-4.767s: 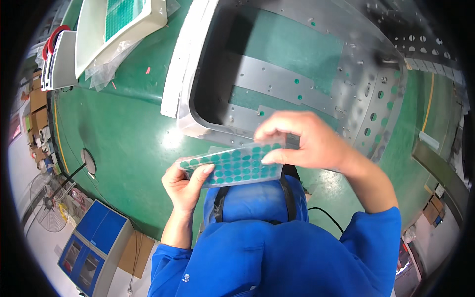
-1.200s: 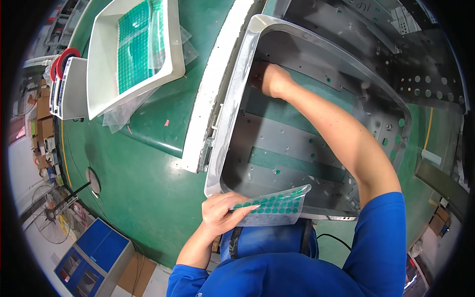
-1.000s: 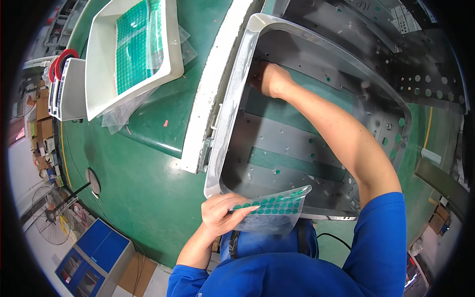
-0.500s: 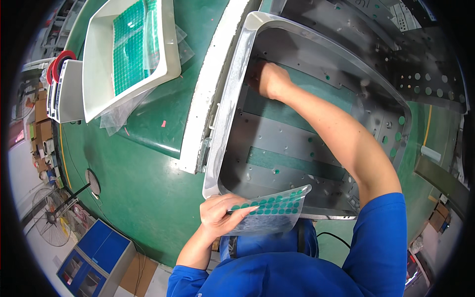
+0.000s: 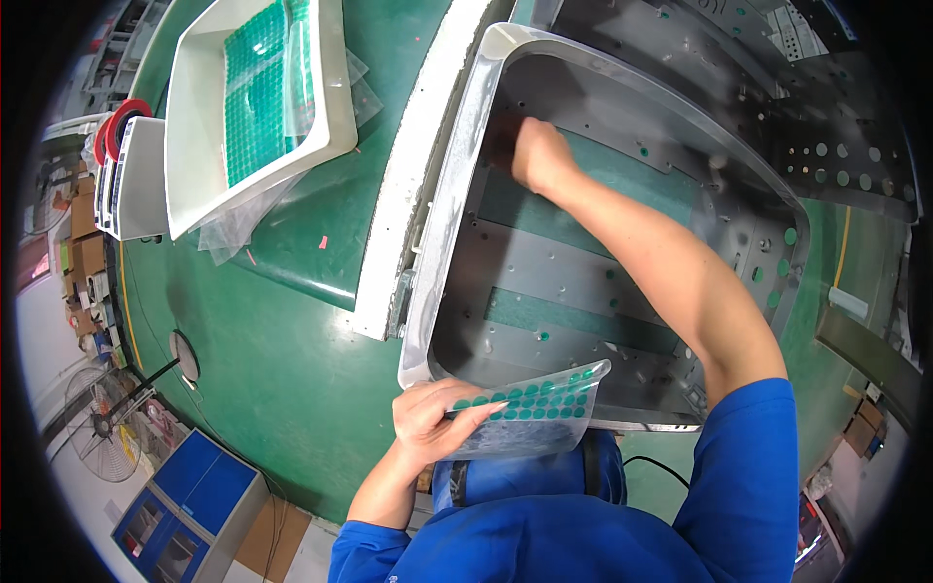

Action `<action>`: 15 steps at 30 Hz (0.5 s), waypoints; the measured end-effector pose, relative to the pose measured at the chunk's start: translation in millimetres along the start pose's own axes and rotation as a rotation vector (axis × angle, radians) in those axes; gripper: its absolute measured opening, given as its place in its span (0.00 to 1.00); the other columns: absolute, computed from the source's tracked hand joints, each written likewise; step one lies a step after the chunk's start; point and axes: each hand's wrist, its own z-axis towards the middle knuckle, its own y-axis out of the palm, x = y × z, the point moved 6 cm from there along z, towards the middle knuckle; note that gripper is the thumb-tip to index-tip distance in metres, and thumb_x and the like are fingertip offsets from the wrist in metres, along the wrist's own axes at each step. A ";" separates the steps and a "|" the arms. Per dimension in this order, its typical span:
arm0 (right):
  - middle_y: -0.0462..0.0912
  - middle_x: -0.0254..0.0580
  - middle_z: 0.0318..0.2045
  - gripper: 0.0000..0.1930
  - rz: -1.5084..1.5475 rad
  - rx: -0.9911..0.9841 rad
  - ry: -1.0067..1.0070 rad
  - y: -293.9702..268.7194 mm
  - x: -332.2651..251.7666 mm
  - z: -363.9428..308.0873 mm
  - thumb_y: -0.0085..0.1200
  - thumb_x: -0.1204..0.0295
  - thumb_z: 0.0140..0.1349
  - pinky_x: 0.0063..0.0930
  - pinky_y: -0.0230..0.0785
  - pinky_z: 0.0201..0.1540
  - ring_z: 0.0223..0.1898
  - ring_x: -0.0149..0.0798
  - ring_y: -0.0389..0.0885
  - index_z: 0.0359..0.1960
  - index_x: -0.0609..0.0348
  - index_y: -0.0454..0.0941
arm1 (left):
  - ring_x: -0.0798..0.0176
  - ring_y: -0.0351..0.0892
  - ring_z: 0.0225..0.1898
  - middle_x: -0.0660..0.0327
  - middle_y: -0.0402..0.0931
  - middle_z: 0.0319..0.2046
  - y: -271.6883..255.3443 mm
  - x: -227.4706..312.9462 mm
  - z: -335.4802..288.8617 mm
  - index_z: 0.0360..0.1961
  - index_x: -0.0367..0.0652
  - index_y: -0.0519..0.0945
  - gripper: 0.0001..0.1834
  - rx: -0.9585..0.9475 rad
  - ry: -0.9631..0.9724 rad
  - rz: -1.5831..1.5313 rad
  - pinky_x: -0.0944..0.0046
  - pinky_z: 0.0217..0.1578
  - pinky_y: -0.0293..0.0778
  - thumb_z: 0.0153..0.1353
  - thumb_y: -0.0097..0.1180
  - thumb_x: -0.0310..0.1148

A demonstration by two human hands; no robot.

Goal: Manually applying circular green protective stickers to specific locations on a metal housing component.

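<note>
Between the thumb and fingers of my left hand (image 5: 428, 423) is a clear sheet of round green stickers (image 5: 535, 400), its right end curling up. The sheet hangs just off the near edge of a large grey metal housing (image 5: 544, 255). My right arm reaches across this open housing. My right hand (image 5: 540, 160) is at the housing's far left inner corner, close to the wall. Deep shadow covers its fingers, so their grip and any contact are hidden. Small holes and a few green dots show on the housing's floor and walls.
Left of the housing runs a worn white edge (image 5: 403, 185). Beyond it a white bin (image 5: 258, 180) holds more green sticker sheets (image 5: 255, 107), with plastic film (image 5: 238, 219) beneath. Perforated dark metal panels (image 5: 816, 117) stand at the right. A fan (image 5: 102, 423) and blue cabinet (image 5: 199, 486) are lower left.
My right hand has shifted slightly to the right, away from the housing's left wall. My left hand still holds the sticker sheet in nearly the same place.
</note>
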 end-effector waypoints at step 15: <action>0.72 0.46 0.39 0.10 -0.262 0.191 -0.525 0.1 -33.5 -99.2 0.44 0.71 0.48 0.34 0.59 0.47 0.46 0.46 0.65 0.30 0.59 0.75 | 0.75 0.68 0.15 0.62 0.72 0.14 -4.3 -5.5 -12.0 0.17 0.35 0.76 0.06 0.048 -0.309 -0.034 0.76 0.15 0.61 0.41 0.63 0.21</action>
